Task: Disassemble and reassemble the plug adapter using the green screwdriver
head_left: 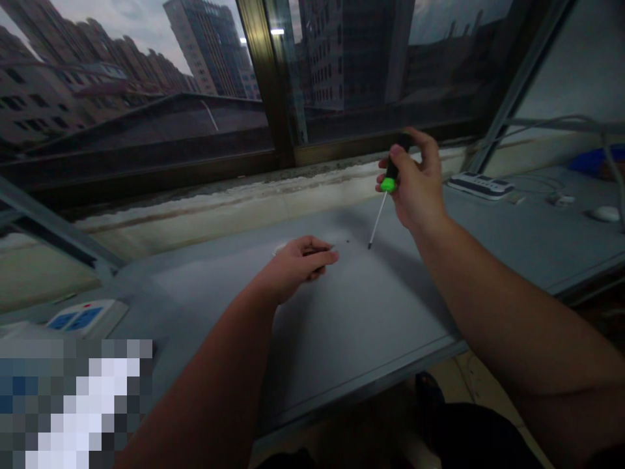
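My right hand [415, 176] is closed round the black and green handle of a screwdriver [388, 184], whose thin shaft slants down to a dark tip at the grey tabletop [342, 326]. Left of that tip, a tiny dark piece [347, 241] lies on the table. My left hand [305, 260] is just left of this piece, its fingers pinched together round something small and thin that I cannot make out. A pale object partly shows behind the left hand's knuckles.
A white power strip [481, 185] lies at the back right, with cables and a white round object [605, 213] beyond it. At the left sits a white socket block [88, 318] with blue panels. Metal frame bars flank the window ledge [234, 195]. The lower left corner is pixelated.
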`<state>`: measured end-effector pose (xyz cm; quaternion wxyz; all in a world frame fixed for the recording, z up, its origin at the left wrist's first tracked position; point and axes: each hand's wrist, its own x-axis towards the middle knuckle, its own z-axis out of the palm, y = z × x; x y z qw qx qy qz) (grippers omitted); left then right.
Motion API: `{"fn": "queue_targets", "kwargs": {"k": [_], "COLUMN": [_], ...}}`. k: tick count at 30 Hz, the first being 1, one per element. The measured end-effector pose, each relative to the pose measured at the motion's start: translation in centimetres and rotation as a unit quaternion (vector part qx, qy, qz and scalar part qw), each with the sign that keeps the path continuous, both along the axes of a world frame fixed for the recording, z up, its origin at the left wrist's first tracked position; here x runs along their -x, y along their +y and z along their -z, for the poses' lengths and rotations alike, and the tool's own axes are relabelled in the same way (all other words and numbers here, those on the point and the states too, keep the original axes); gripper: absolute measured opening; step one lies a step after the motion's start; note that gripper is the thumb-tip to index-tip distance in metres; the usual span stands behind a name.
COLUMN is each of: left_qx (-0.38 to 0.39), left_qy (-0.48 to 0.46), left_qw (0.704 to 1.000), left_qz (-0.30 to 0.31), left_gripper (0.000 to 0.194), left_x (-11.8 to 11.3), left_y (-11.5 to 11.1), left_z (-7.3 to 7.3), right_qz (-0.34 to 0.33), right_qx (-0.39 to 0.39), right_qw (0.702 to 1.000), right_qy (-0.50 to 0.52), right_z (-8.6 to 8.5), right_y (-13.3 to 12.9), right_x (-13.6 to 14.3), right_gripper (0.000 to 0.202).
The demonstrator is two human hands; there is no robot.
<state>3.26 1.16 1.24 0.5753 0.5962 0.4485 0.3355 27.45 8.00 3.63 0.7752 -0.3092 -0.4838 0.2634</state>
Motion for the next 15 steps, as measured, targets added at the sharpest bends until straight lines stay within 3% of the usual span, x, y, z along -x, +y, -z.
{"fn": "queue_targets", "kwargs": {"k": [3, 6, 11, 15], "left_qx": [-0.098, -0.136, -0.118, -0.039], "left_qy": [-0.102, -0.18, -0.202, -0.24], "left_qw": [0.985, 0.951, 0.896, 0.88], "left_qz": [-0.094, -0.213, -0.378, -0.409], "left_gripper": [0.044, 0.04, 0.024, 0.019], "left_x": [0.3, 1.0, 2.9, 3.5], "left_y": [0.9, 1.8, 2.9, 3.4], "left_z": [-0.2, -0.8, -1.6, -1.4], "right_qz": [0.014, 0.037, 0.049, 0.079], "right_qx": [0.143, 0.204, 0.249, 0.273], "right_qw": [0.988, 0.956, 0.877, 0.814], "right_qy": [-0.065, -0.206, -0.408, -0.507], "right_z": [1.5, 3.4, 5.3, 5.6], "right_y": [1.8, 2.4, 2.3, 2.6], "right_x": [-1.3, -1.3, -0.9, -1.3], "right_gripper": [0.047, 0.044, 0.038, 0.038]}}
